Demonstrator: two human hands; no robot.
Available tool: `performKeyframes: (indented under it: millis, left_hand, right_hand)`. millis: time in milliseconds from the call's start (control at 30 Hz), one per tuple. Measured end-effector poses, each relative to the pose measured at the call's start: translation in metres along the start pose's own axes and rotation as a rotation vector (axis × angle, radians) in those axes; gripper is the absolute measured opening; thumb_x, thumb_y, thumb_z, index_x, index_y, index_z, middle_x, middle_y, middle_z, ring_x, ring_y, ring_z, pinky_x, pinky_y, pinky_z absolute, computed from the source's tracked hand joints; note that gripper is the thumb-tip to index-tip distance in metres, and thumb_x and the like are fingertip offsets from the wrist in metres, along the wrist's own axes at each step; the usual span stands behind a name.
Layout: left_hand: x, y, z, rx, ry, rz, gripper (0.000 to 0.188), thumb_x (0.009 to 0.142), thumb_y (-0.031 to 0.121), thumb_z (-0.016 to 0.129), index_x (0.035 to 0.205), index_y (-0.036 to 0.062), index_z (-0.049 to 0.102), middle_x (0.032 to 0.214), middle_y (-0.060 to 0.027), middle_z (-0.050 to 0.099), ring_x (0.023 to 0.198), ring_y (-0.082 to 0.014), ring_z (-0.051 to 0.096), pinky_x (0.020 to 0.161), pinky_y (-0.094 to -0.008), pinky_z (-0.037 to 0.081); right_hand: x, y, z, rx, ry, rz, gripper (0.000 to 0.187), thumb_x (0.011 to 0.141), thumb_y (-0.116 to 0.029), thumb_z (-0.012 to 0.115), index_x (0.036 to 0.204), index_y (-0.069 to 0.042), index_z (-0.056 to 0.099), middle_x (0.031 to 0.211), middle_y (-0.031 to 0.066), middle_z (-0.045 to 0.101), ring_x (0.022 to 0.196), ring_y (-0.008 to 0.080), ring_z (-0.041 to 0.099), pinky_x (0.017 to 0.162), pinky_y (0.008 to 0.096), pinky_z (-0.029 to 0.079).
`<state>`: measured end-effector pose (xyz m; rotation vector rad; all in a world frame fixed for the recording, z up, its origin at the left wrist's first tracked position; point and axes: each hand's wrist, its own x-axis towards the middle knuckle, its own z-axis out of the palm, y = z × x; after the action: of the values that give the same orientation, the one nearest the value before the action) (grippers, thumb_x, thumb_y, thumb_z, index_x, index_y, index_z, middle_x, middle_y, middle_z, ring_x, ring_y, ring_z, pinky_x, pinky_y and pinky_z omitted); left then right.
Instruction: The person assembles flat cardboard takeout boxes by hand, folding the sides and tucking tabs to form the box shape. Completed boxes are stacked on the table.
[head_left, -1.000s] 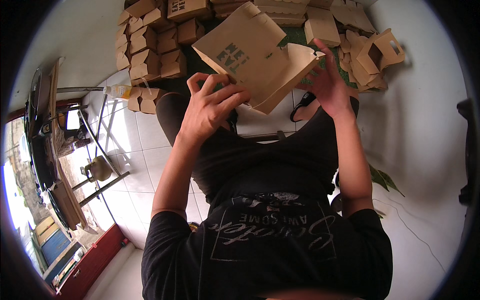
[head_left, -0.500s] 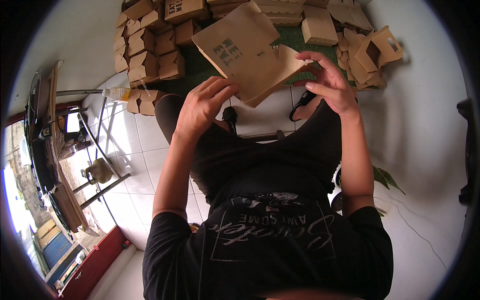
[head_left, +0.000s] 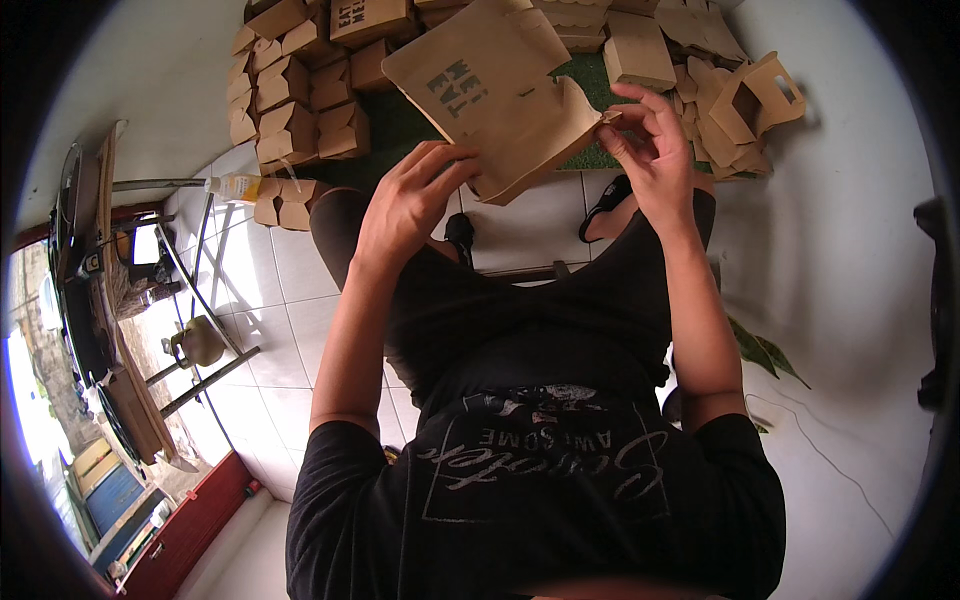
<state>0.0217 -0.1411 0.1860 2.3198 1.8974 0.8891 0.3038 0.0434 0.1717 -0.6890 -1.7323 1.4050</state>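
A brown cardboard takeaway box (head_left: 500,85), partly folded and with dark print on its lid panel, is held up in front of my knees. My left hand (head_left: 408,205) grips its near left edge, with the thumb hidden behind the fingers. At the box's right corner, my right hand (head_left: 650,150) pinches a small flap between thumb and index finger, while its other fingers are loosely curled. The near side wall stands folded up; the lid panel leans away from me.
Folded brown boxes (head_left: 285,85) are stacked at the far left, beside a bottle (head_left: 235,188). Flat and half-open cartons (head_left: 735,110) lie at the far right, on green matting (head_left: 385,130). A metal-legged stand (head_left: 190,290) is on the left.
My right hand has moved inward and closed on the box's right corner flap. The box has tilted slightly, and its right wall is folded more upright.
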Motion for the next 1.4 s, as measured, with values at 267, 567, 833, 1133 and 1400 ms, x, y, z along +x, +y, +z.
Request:
performKeyframes:
  millis: [267,567,833,1133,1400]
  left_hand:
    - [0.001,0.002,0.007,-0.004,0.058,-0.025,0.045,0.081,-0.011,0.072,0.121,0.0099,0.078,0.133,-0.0056,0.078,0.121,-0.0317,0.076,0.101,-0.0436,0.067]
    - [0.006,0.011,0.016,-0.116,0.19,-0.194,0.051,0.098,-0.015,0.073,0.14,0.0129,0.079,0.144,-0.0121,0.076,0.124,-0.0356,0.078,0.103,-0.048,0.067]
    - [0.018,0.018,0.005,-0.184,0.54,-0.453,0.026,0.107,0.003,0.08,0.132,0.0062,0.082,0.113,-0.0059,0.08,0.094,-0.0141,0.075,0.082,-0.0284,0.06]
    - [0.049,0.019,0.043,-0.891,-0.061,-0.772,0.041,0.112,0.029,0.083,0.138,-0.0023,0.08,0.118,-0.0132,0.087,0.108,-0.0165,0.082,0.095,-0.0334,0.065]
    - [0.028,0.008,0.083,-1.234,-0.02,-0.876,0.036,0.109,0.024,0.086,0.129,-0.0058,0.08,0.105,-0.0093,0.086,0.096,-0.0122,0.081,0.088,-0.028,0.063]
  right_hand:
    - [-0.008,0.0,0.008,0.368,0.037,0.238,0.028,0.116,-0.021,0.077,0.142,-0.012,0.072,0.132,0.0003,0.073,0.116,0.015,0.075,0.105,0.0388,0.066]
    - [-0.011,-0.009,0.022,0.609,0.103,0.403,0.026,0.123,-0.024,0.063,0.144,-0.009,0.061,0.129,0.0033,0.072,0.126,0.0245,0.076,0.112,0.06,0.067]
    - [-0.016,0.003,0.04,-0.153,0.261,-0.196,0.019,0.111,0.001,0.075,0.127,-0.006,0.07,0.123,0.004,0.068,0.116,0.0219,0.072,0.096,0.0421,0.069]
    - [-0.027,0.027,0.057,-0.711,0.053,-0.448,0.047,0.088,0.014,0.081,0.127,-0.013,0.079,0.12,0.0076,0.068,0.109,0.0317,0.074,0.089,0.0455,0.066]
    - [-0.035,0.04,0.062,-0.63,-0.079,-0.348,0.044,0.091,0.01,0.082,0.126,-0.016,0.078,0.116,0.0052,0.065,0.105,0.0275,0.077,0.085,0.0438,0.068]
